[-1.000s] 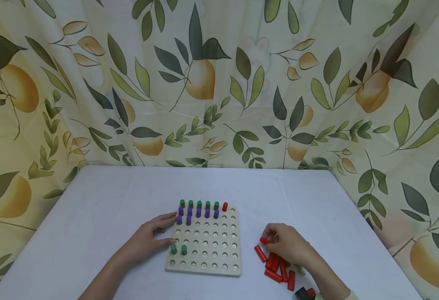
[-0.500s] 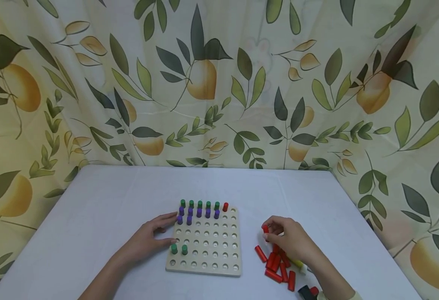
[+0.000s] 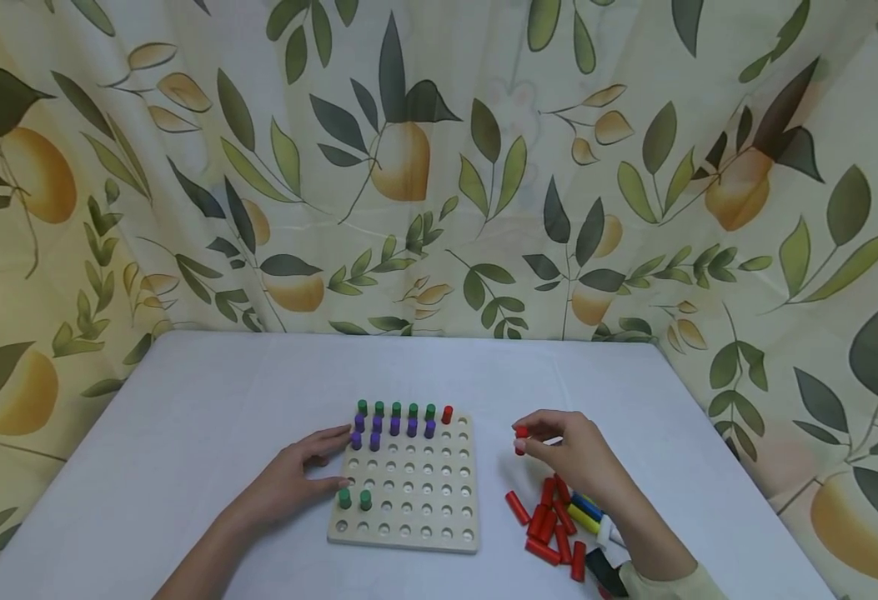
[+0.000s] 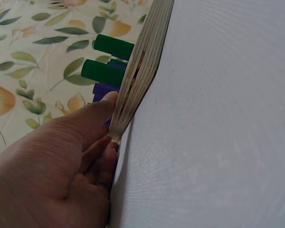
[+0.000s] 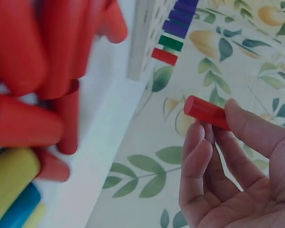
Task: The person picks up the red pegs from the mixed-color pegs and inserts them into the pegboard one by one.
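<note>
A pale wooden pegboard lies on the table with several green pegs and one red peg along its back row. Several purple pegs stand just in front, and two green pegs near the front left. My left hand rests against the board's left edge, thumb and fingers spread; in the left wrist view its thumb touches the edge. To the right of the board, my right hand pinches a red peg above the table between thumb and fingers.
A pile of loose red pegs lies right of the board, below my right hand. Among them are a yellow peg, a blue peg and a black piece. A fruit-patterned curtain hangs behind the table.
My right hand has lifted a red peg from the pile, moving up and slightly left, and the peg has turned upright. My left hand has stayed at the board's edge.
</note>
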